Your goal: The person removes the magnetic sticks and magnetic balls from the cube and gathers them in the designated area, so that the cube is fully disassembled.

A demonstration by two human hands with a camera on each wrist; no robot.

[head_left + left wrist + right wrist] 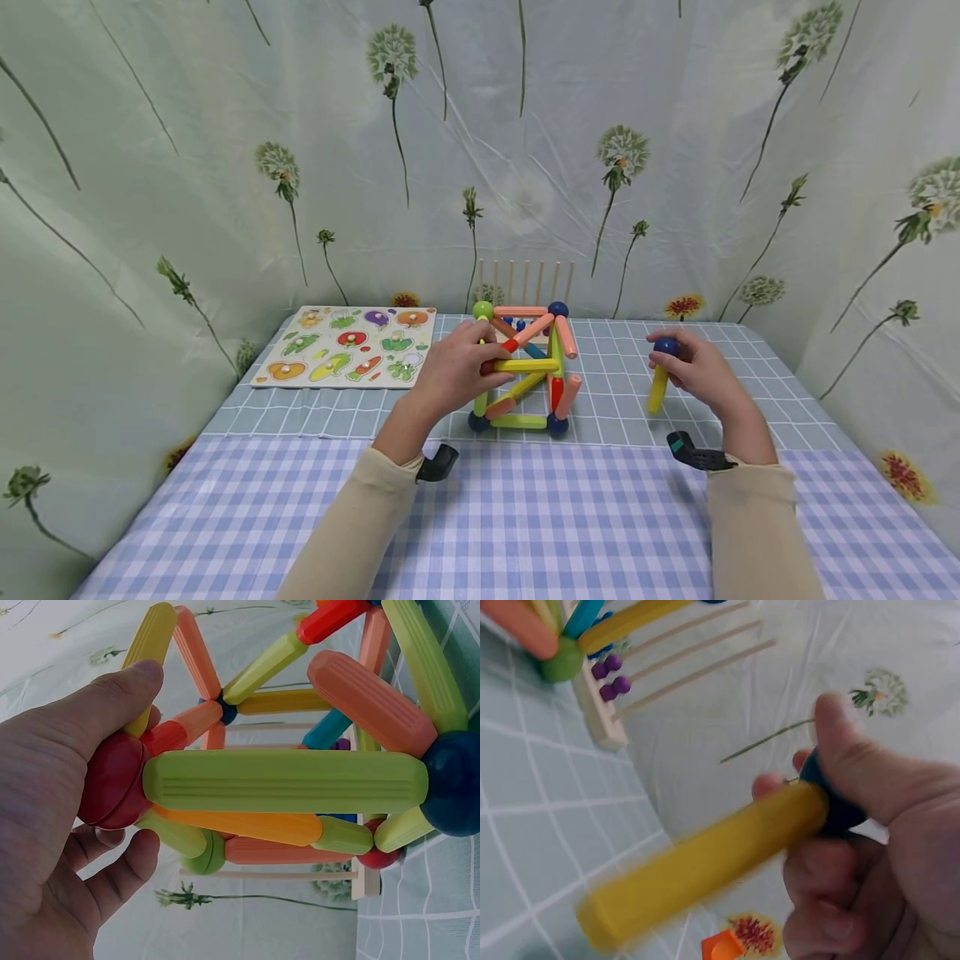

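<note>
A frame of coloured rods and balls (pixel 519 422) stands on the table in front of me. At its near upper left corner my left hand (pixel 459 367) holds a red ball (pixel 116 780), the thumb lying against a yellow rod (pixel 150 645) that meets it. From that ball a green rod (pixel 285 781) runs to a dark blue ball (pixel 457 784). Off to the right, apart from the frame, my right hand (pixel 693 371) grips a blue ball (pixel 666 346) with a yellow rod (pixel 657 390) pointing down from it. That rod looks blurred in the right wrist view.
Left of the frame lies a wooden vegetable puzzle board (pixel 345 346). Behind the frame stands a wooden rack with upright pegs (pixel 540 283) and small beads. A blue checked cloth (pixel 525 517) covers the near table, and a dandelion-print curtain (pixel 525 150) hangs behind.
</note>
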